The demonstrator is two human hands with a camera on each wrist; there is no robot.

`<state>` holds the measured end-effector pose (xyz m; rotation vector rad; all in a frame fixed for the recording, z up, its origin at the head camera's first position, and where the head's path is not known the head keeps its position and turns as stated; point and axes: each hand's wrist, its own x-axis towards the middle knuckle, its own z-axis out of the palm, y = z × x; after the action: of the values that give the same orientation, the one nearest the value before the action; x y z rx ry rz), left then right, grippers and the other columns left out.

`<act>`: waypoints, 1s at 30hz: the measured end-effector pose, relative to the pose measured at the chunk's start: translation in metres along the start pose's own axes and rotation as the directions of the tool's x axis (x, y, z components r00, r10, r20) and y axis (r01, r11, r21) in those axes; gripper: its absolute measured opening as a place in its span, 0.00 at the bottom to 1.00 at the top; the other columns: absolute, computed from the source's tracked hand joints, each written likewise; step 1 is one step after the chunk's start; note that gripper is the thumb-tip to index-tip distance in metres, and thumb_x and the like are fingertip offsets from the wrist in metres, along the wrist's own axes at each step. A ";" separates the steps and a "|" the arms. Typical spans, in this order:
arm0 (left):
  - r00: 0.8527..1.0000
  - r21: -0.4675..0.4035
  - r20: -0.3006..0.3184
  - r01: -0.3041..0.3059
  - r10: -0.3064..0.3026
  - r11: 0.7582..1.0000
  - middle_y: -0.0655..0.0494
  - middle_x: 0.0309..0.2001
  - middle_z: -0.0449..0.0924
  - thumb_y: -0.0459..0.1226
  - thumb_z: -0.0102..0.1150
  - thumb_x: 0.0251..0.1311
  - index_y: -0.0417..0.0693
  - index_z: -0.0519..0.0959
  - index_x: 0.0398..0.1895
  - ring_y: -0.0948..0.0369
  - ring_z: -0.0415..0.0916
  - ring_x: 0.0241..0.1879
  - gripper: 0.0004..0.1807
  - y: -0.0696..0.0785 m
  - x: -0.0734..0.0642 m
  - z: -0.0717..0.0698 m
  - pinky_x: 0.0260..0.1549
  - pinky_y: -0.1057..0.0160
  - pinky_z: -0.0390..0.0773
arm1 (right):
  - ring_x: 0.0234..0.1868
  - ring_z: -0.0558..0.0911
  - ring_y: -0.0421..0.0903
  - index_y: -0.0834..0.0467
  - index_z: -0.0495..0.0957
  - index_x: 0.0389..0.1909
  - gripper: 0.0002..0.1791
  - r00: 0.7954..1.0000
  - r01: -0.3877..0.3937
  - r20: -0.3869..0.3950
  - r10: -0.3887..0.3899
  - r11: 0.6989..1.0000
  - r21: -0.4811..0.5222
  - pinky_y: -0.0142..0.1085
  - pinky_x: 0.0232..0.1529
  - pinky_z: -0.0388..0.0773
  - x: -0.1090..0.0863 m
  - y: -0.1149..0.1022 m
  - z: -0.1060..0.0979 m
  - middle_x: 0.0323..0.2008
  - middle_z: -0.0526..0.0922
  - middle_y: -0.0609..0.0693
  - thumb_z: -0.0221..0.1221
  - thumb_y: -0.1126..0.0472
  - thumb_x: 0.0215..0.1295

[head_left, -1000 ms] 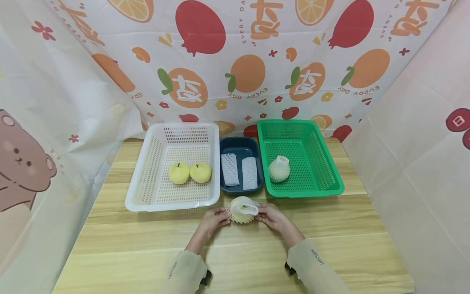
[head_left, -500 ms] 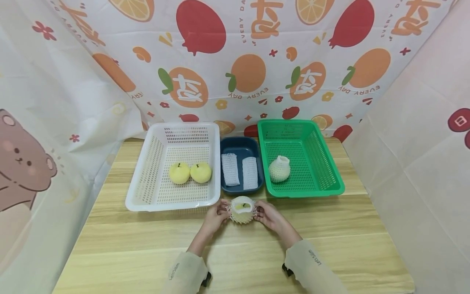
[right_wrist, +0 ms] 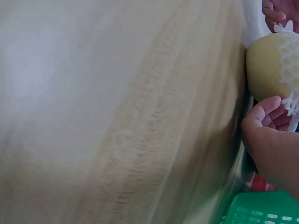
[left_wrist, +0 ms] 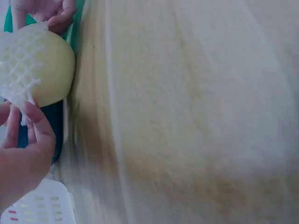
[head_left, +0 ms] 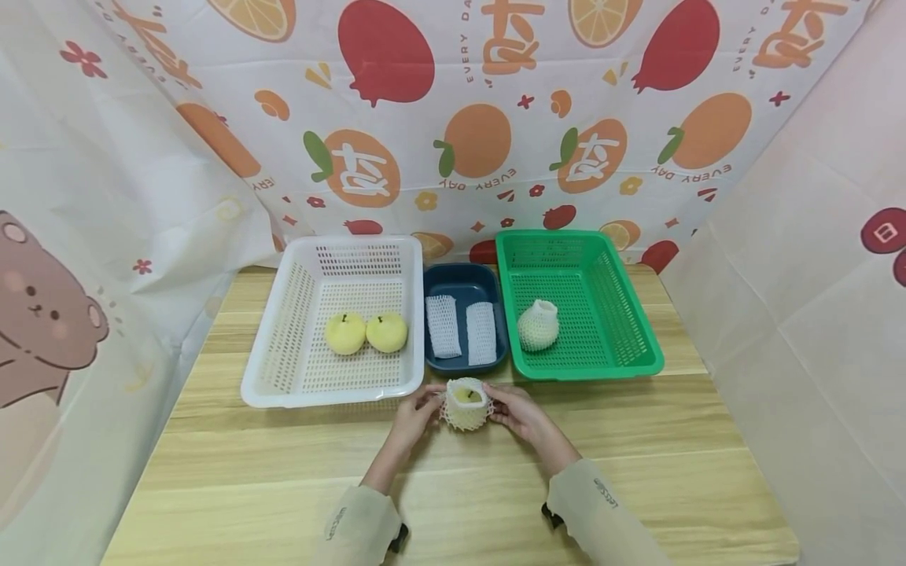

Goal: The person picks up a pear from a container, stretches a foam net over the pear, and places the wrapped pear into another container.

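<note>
A round pale yellow pear (head_left: 465,395) stands on the table between both hands, partly covered by a white foam net sleeve (head_left: 463,418). The sleeve's upper opening rings the pear's stem. My left hand (head_left: 413,418) pinches the net's edge on the left side. On the opposite side, my right hand (head_left: 522,413) pinches the edge between thumb and fingers. Both wrist views show the pear's lower part bare, as with the smooth yellow skin of the pear (right_wrist: 264,65) beneath the net (right_wrist: 290,63).
At the left, a white basket (head_left: 333,395) holds two bare pears (head_left: 345,334). A dark blue tray (head_left: 463,275) with two flat foam nets (head_left: 443,326) stands in the middle. The green basket (head_left: 587,369) at right holds a netted pear (head_left: 539,326).
The net's top has gone from folded over to standing open around the stem. My right hand has shifted slightly left along the net; my left hand stays at its side.
</note>
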<state>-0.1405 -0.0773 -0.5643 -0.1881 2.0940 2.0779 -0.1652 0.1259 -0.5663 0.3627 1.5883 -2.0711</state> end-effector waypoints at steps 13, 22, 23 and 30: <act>0.997 -0.126 -0.058 0.047 -0.054 0.991 0.53 0.30 0.76 0.28 0.56 0.58 0.25 0.74 0.43 0.66 0.69 0.28 0.13 0.003 0.004 0.006 0.27 0.71 0.75 | 0.28 0.74 0.40 0.68 0.72 0.40 0.07 0.999 0.020 -0.027 -0.019 0.999 0.050 0.30 0.33 0.74 0.000 -0.001 -0.001 0.26 0.76 0.49 0.48 0.70 0.65; 0.995 -0.135 -0.093 0.025 -0.038 0.991 0.53 0.30 0.76 0.27 0.56 0.58 0.23 0.73 0.43 0.66 0.69 0.28 0.13 -0.001 0.005 0.007 0.26 0.72 0.74 | 0.25 0.72 0.40 0.74 0.69 0.45 0.12 0.990 0.046 -0.128 -0.057 0.995 -0.090 0.29 0.28 0.74 0.004 0.005 0.001 0.25 0.73 0.50 0.49 0.69 0.66; 0.995 -0.135 -0.094 0.023 -0.036 0.991 0.53 0.30 0.76 0.27 0.56 0.58 0.23 0.73 0.43 0.66 0.68 0.28 0.13 -0.002 0.005 0.007 0.26 0.72 0.74 | 0.25 0.71 0.40 0.74 0.69 0.45 0.12 0.989 0.048 -0.136 -0.063 0.992 -0.115 0.29 0.27 0.74 0.005 0.005 0.001 0.24 0.72 0.50 0.49 0.69 0.66; 0.993 -0.153 -0.097 0.057 -0.072 0.987 0.53 0.29 0.75 0.25 0.54 0.59 0.21 0.72 0.45 0.67 0.68 0.27 0.13 -0.002 0.005 0.006 0.25 0.73 0.73 | 0.22 0.72 0.40 0.74 0.69 0.43 0.12 0.980 0.066 -0.166 -0.110 0.966 -0.252 0.31 0.24 0.77 0.000 0.000 0.005 0.24 0.73 0.51 0.51 0.68 0.64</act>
<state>-0.1450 -0.0707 -0.5670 -0.3865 1.9569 2.2318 -0.1645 0.1217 -0.5650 0.4045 1.9764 -1.9196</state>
